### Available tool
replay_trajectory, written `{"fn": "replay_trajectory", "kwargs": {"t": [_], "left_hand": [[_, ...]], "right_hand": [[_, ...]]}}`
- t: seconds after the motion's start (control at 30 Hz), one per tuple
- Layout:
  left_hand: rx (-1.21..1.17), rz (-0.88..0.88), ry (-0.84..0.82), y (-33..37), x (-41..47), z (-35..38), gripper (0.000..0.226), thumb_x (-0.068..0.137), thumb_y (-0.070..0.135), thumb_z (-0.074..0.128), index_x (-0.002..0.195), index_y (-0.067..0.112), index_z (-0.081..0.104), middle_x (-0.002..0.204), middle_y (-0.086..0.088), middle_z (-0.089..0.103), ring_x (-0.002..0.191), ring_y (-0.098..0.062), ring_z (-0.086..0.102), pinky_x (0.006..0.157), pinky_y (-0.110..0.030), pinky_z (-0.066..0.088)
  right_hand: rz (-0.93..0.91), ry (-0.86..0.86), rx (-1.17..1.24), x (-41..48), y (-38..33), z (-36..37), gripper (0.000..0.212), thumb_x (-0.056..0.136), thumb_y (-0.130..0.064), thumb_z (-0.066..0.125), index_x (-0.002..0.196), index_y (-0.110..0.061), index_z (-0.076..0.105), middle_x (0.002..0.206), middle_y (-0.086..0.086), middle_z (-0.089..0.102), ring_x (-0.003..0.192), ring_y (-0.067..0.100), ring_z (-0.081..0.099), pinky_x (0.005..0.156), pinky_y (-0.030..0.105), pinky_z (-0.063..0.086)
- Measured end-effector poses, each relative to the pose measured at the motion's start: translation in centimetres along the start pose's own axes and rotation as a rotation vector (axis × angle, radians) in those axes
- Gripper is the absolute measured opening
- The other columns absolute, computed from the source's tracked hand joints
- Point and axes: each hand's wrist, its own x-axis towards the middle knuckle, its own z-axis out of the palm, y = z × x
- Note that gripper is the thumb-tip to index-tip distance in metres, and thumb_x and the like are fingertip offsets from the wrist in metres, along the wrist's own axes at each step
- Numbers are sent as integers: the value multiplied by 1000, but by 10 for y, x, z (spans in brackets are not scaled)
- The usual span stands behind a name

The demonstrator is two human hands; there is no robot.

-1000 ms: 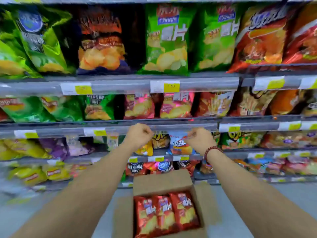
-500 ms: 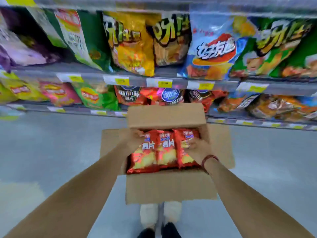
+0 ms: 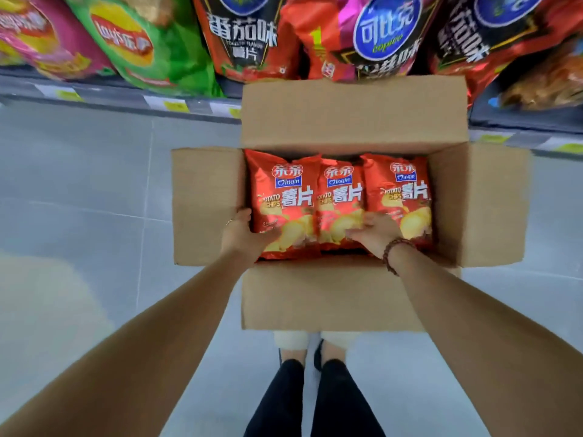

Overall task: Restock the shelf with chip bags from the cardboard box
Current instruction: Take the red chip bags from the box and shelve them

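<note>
In the box (image 3: 353,298) on the floor (image 3: 94,184), three red bags (image 3: 397,190) lie flat, side by side. Left grip (image 3: 243,234) clasps the left bag (image 3: 284,197) at its near corner. Right grip (image 3: 375,231) rests flat-fingered on the middle bag (image 3: 340,200) (blurred). Pick step; next: close, lift clear, raise to shelf (image 3: 189,105).

3 red foil chip bags (image 3: 340,200) in the brown cardboard box (image 3: 353,115) are each showing "亲亲", "inqin" w/ a heart, "POTATO CHIPS" & "薯片". The black-and-red shelf bag (image 3: 243,36) is reading "番茄味", "薯片". The red-and-black bag w/ blue round logo (image 3: 383,26) is showing "可比克", "copico". Yellow price tags (image 3: 175,105) are coming out too blurred to read.
</note>
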Motion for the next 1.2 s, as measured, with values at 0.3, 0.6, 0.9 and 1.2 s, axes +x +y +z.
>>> {"fn": "replay_trajectory", "kwargs": {"t": [0.3,0.6,0.9,1.2], "left_hand": [[-99,-15,-33,-9,27,22,65,67,32,85,121,16,54,111,2,63,102,-19,61,91,-34,51],[-401,-45,-113,-26,53,39,103,28,40,94,122,23,54,112,5,71,101,-15,69,93,-40,55],[-480,18,-234,-29,58,42,88,45,25,95,125,22,58,111,2,74,101,-16,71,93,-41,55],[-558,-56,-434,-24,25,18,72,60,19,85,127,19,59,112,-3,74,100,-20,72,80,-32,59]], "right_hand": [[59,-27,79,36,4,19,55,85,-30,67,130,-5,48,130,11,57,118,30,55,100,37,44],[126,-128,563,88,26,26,94,55,-51,86,132,-10,52,126,1,62,120,23,57,107,42,41],[0,-219,699,108,40,32,105,23,-46,94,120,-20,64,111,-4,73,107,16,66,103,41,45],[-5,-108,589,64,30,14,113,22,-51,93,124,-19,56,115,-5,69,106,15,65,102,40,47]]}}
